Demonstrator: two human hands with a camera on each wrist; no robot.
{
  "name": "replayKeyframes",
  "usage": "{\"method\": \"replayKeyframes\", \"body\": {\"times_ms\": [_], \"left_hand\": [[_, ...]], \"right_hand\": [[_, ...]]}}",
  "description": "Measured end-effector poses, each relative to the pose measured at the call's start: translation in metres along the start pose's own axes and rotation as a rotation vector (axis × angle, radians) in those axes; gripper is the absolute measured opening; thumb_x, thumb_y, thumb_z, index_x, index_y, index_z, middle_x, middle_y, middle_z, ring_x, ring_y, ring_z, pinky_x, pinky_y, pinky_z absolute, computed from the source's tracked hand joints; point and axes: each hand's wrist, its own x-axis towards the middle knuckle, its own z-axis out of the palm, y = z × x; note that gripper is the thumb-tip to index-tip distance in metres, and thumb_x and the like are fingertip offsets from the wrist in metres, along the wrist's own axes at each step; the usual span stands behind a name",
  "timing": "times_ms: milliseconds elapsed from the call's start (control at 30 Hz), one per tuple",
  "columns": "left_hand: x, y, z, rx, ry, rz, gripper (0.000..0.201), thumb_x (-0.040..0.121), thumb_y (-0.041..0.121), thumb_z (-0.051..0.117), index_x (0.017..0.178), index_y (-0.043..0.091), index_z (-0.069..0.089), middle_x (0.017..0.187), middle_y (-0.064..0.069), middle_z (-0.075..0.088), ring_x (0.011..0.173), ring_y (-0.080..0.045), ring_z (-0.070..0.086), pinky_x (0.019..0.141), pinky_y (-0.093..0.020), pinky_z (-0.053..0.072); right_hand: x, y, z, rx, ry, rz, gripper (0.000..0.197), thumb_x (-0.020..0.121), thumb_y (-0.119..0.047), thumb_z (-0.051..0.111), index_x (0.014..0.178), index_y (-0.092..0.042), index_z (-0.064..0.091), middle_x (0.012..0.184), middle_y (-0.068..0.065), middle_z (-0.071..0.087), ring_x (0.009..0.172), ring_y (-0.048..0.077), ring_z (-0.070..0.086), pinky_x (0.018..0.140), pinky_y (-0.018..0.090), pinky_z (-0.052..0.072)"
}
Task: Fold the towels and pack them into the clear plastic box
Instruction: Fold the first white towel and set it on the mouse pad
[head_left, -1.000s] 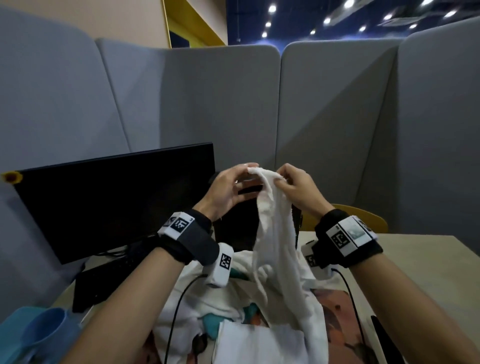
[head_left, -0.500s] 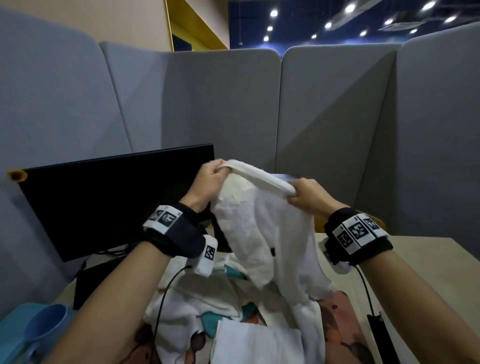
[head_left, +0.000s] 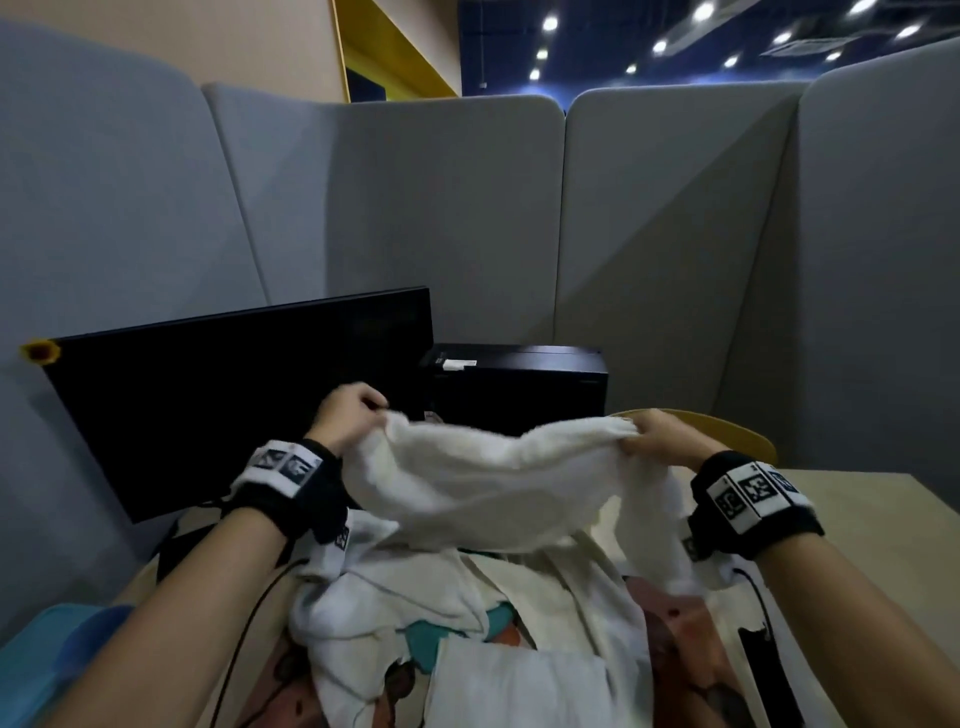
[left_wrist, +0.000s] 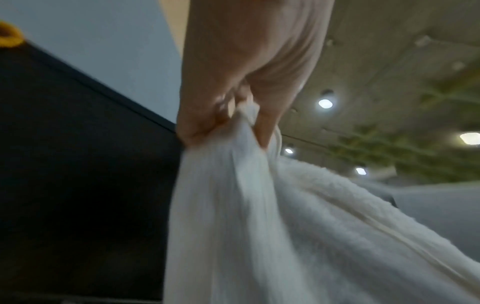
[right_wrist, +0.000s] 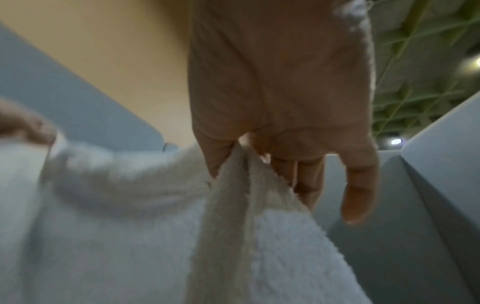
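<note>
Grip: both hands pinch white towel (head_left: 493, 483) above cluttered desk (head_left: 857, 499), grey partitions (head_left: 441, 208).

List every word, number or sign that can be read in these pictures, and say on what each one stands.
No words or numbers can be read.
Left wristband: black-and-white square code patterns, no letters.
Right wristband: the same kind of code patterns, no letters.
Black computer case: a small white label, too small and blurred to read.
White towel, monitor: no text visible.

No readable text. Wristbands (head_left: 753, 493) carry black-and-white square marker codes only; white label on far black box (head_left: 511, 387) too small.
</note>
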Motion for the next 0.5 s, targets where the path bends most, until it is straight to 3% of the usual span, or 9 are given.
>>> {"method": "replayKeyframes", "body": {"times_ms": [67, 133, 167, 233, 300, 367, 433, 500], "left_hand": [[-0.008, 0.004, 0.024, 0.171, -0.268, 0.118, 0.052, 0.071, 0.021, 0.078, 0.118, 0.015, 0.057, 0.122, -0.009, 0.051, 0.115, -0.023, 0.051, 0.101, -0.032, 0.042], [-0.025, 0.024, 0.045, 0.170, -0.487, 0.286, 0.069, 0.073, 0.026, 0.077, 0.133, 0.020, 0.044, 0.126, 0.004, 0.042, 0.123, -0.013, 0.041, 0.108, -0.028, 0.034], [-0.035, 0.037, 0.055, 0.127, -0.574, 0.339, 0.068, 0.076, 0.025, 0.074, 0.135, 0.019, 0.040, 0.126, 0.005, 0.043, 0.123, -0.010, 0.040, 0.107, -0.026, 0.033], [-0.047, 0.056, 0.068, -0.014, -0.644, 0.408, 0.049, 0.080, 0.025, 0.067, 0.125, 0.018, 0.050, 0.118, 0.001, 0.056, 0.112, -0.011, 0.051, 0.098, -0.030, 0.041], [-0.046, 0.063, 0.068, -0.104, -0.536, 0.442, 0.026, 0.077, 0.023, 0.059, 0.102, 0.015, 0.062, 0.096, -0.002, 0.064, 0.091, -0.011, 0.057, 0.081, -0.031, 0.045], [-0.039, 0.063, 0.059, -0.124, -0.308, 0.445, 0.012, 0.079, 0.010, 0.057, 0.088, 0.011, 0.065, 0.085, -0.005, 0.063, 0.082, -0.013, 0.054, 0.074, -0.029, 0.041], [-0.036, 0.062, 0.050, -0.134, -0.088, 0.416, 0.019, 0.082, 0.001, 0.056, 0.095, 0.006, 0.068, 0.086, -0.002, 0.062, 0.085, -0.014, 0.055, 0.071, -0.021, 0.039], [-0.037, 0.061, 0.049, -0.201, 0.025, 0.385, 0.020, 0.083, 0.000, 0.057, 0.099, 0.004, 0.068, 0.084, 0.003, 0.057, 0.086, -0.015, 0.055, 0.066, -0.010, 0.041]], "right_hand": [[-0.005, -0.023, 0.004, 0.152, -0.027, -0.156, 0.011, 0.086, -0.016, 0.057, 0.087, -0.006, 0.062, 0.081, 0.005, 0.060, 0.076, 0.016, 0.056, 0.064, 0.024, 0.042], [-0.011, -0.051, 0.008, 0.220, -0.031, -0.288, 0.005, 0.089, -0.012, 0.056, 0.085, -0.010, 0.058, 0.076, -0.003, 0.056, 0.068, 0.006, 0.052, 0.057, 0.010, 0.040], [-0.014, -0.065, 0.009, 0.248, -0.034, -0.346, 0.003, 0.087, -0.011, 0.058, 0.086, -0.013, 0.057, 0.076, -0.006, 0.055, 0.067, 0.003, 0.051, 0.055, 0.007, 0.039], [-0.014, -0.082, 0.008, 0.312, -0.035, -0.420, 0.014, 0.083, -0.005, 0.062, 0.091, -0.014, 0.055, 0.079, -0.007, 0.056, 0.070, 0.003, 0.052, 0.056, 0.006, 0.040], [-0.014, -0.088, 0.005, 0.299, -0.026, -0.436, 0.022, 0.078, -0.001, 0.062, 0.094, -0.015, 0.054, 0.083, -0.006, 0.056, 0.074, 0.007, 0.053, 0.059, 0.009, 0.041], [-0.014, -0.083, 0.003, 0.187, -0.028, -0.412, 0.025, 0.078, -0.003, 0.061, 0.095, -0.019, 0.052, 0.089, -0.003, 0.057, 0.082, 0.012, 0.054, 0.064, 0.017, 0.043], [-0.015, -0.076, 0.005, 0.198, -0.099, -0.372, 0.026, 0.081, -0.008, 0.059, 0.098, -0.025, 0.050, 0.095, 0.001, 0.060, 0.085, 0.016, 0.058, 0.068, 0.024, 0.049], [-0.018, -0.073, 0.009, 0.363, -0.183, -0.368, 0.031, 0.087, -0.008, 0.054, 0.105, -0.033, 0.048, 0.091, 0.001, 0.063, 0.077, 0.012, 0.061, 0.062, 0.022, 0.049]]}}
